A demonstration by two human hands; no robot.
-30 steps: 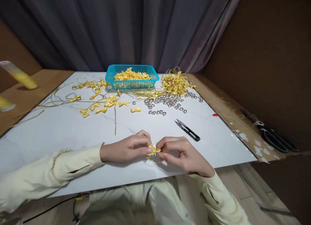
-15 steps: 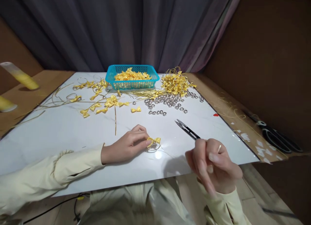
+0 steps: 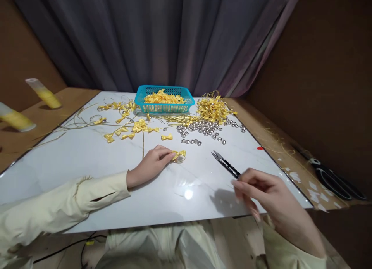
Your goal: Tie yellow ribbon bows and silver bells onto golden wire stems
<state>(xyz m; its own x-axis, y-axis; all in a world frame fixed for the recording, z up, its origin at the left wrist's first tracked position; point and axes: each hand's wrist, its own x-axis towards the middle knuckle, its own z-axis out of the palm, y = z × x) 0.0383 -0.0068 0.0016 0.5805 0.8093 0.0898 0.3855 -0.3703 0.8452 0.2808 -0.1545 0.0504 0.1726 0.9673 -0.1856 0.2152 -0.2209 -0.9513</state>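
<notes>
My left hand (image 3: 155, 162) rests on the white tabletop, thumb and fingers pinched on a small yellow ribbon bow (image 3: 179, 154). A loop of thin gold cord hangs at the bow. Black thread snips (image 3: 225, 164) lie to the right, blades pointing away from me and to the left. Over their handle end is my right hand (image 3: 258, 189), raised above the table, with loosely bent fingers apart and nothing visible in them. It hides the handle end, and whether a fingertip touches the snips cannot be made out.
A blue basket (image 3: 164, 108) of yellow bows stands at the back. Beside it are a pile of corded bows (image 3: 213, 108) and many silver heart-shaped beads (image 3: 205, 127). Loose bows (image 3: 139, 125) and cords lie left. Scissors (image 3: 331, 180) rest right; yellow spools (image 3: 49, 98) stand left.
My right hand has turned over and its curled fingers have loosened, near the snips' handle. My left hand, still pinching the bow, has shifted slightly away from me. The view has tilted a little.
</notes>
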